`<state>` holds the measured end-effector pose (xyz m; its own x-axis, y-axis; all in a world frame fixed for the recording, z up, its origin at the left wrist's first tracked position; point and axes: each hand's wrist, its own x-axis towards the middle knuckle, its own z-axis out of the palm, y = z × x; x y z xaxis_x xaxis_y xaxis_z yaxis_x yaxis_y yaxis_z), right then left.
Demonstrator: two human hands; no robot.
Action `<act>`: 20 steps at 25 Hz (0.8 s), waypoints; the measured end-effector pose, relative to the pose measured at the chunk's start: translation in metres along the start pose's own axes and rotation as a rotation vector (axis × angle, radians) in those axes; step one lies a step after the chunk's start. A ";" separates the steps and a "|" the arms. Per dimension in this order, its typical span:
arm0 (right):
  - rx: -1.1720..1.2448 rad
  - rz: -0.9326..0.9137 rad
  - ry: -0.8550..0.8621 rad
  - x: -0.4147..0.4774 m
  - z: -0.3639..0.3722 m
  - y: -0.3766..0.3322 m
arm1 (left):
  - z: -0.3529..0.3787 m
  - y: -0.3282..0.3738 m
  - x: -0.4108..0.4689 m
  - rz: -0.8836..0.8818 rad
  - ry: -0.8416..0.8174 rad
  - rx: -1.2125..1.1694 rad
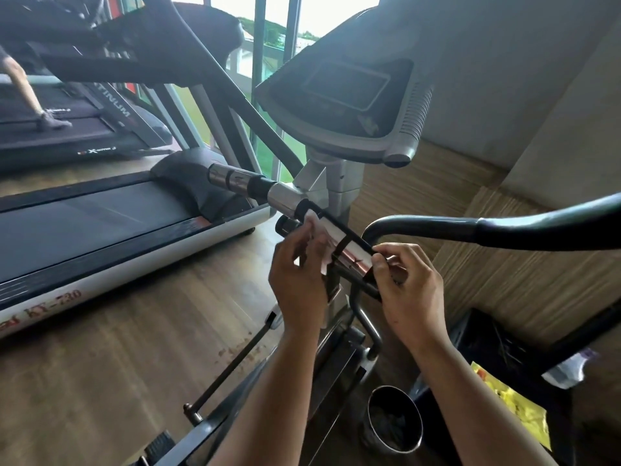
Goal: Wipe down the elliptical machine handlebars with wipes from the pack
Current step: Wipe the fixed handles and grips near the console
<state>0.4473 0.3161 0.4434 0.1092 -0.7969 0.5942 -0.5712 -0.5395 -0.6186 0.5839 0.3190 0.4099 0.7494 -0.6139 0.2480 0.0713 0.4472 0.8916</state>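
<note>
Pressing a small white crumpled wipe [318, 227] against the short chrome-and-black fixed handlebar [353, 253] of the elliptical machine, the left hand [297, 277] has its fingers curled round the cloth. The wipe lies between the fingertips and the metal tube, on the middle part of the bar. The right hand [410, 294] is just beside it, on the near end of the same bar, with fingers and thumb closed round the black end piece. The two hands are near each other but do not touch, and a shining chrome section shows between them.

Above the right hand passes a long curved black tubular handlebar [504, 228], which goes out to the right edge. Higher up stands the grey console with a dark screen [342, 89]. At the left, on the brown wooden floor [117, 364], is a black and white treadmill [100, 223]. Behind it is a second treadmill [84, 129], where the leg of another person [23, 85] shows. At the lower right stand a round steel cup [375, 406] and a yellow crinkled packet [517, 412]. A pale wrapper with purple print [568, 368] lies beyond them, too blurred to identify.
</note>
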 end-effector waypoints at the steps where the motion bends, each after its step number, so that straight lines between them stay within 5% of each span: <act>1: 0.006 0.008 0.000 -0.001 0.000 0.000 | -0.001 0.002 0.004 -0.007 0.000 -0.010; 8: 0.031 0.035 0.000 -0.003 -0.001 0.000 | -0.001 0.005 -0.026 0.159 -0.073 0.103; 20: 0.062 0.084 0.013 -0.004 0.001 -0.005 | -0.007 0.014 -0.001 0.164 -0.109 0.189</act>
<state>0.4502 0.3220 0.4435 0.0525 -0.8364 0.5456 -0.5267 -0.4874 -0.6965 0.5883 0.3305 0.4197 0.6648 -0.6143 0.4251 -0.1769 0.4233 0.8885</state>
